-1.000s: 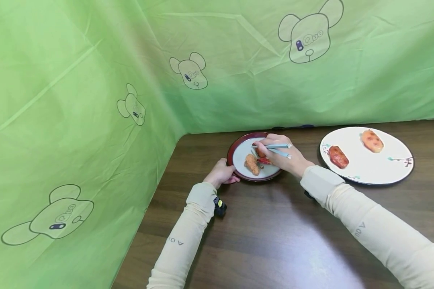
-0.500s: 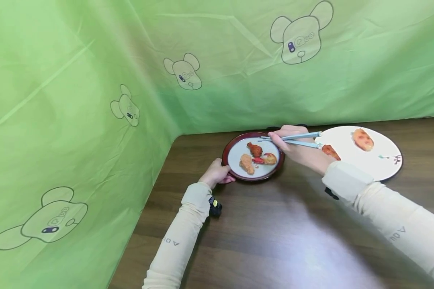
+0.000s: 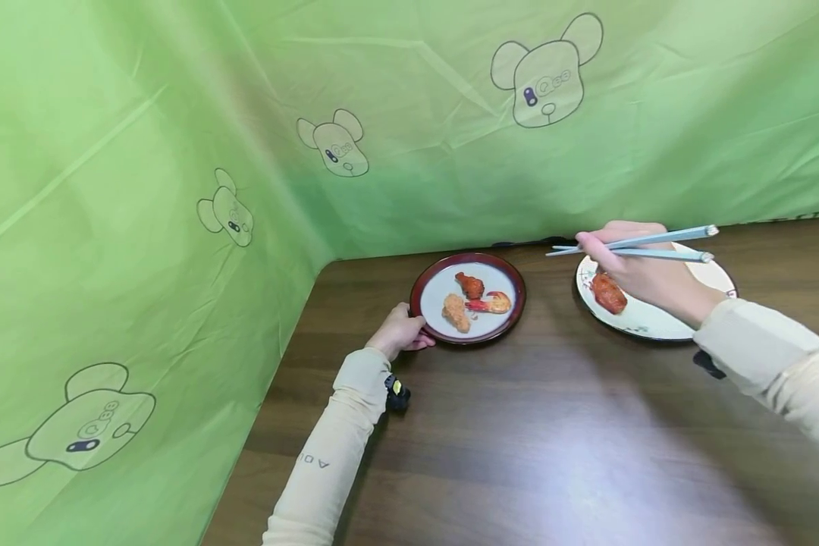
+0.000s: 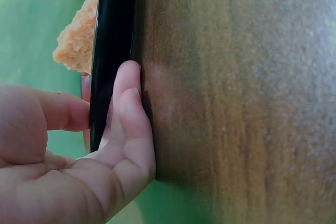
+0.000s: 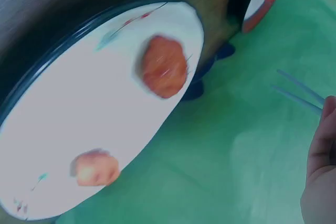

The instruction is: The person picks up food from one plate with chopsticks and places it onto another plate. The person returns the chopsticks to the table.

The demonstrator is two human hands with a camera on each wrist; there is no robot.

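The left hand [image 3: 399,332] grips the red plate [image 3: 433,302] at its 8 o'clock edge, thumb against the rim, fingers tucked underneath. The right hand [image 3: 644,274] grasps two pale blue chopsticks [image 3: 676,236] over the white plate [image 3: 655,324], which lies at 3 o'clock from the red plate. Their tips point to 9 o'clock, just apart from each other.

On the red plate a red drumstick [image 3: 470,286] lies at 12 o'clock, a shrimp [image 3: 497,303] at 3 and a breaded drumstick [image 3: 456,312] at 7. On the white plate a wing [image 3: 609,293] sits at 9 o'clock in the head view; the right wrist view also shows a nugget [image 5: 96,168].

On the left sleeve [image 3: 344,432] an A can be read, then perhaps D or O; the rest curves out of sight. Mouse faces on the green curtain [image 3: 409,197] carry something like a Q and two round characters, too small to be sure of. Both plates rest on the wooden table [image 3: 505,425].
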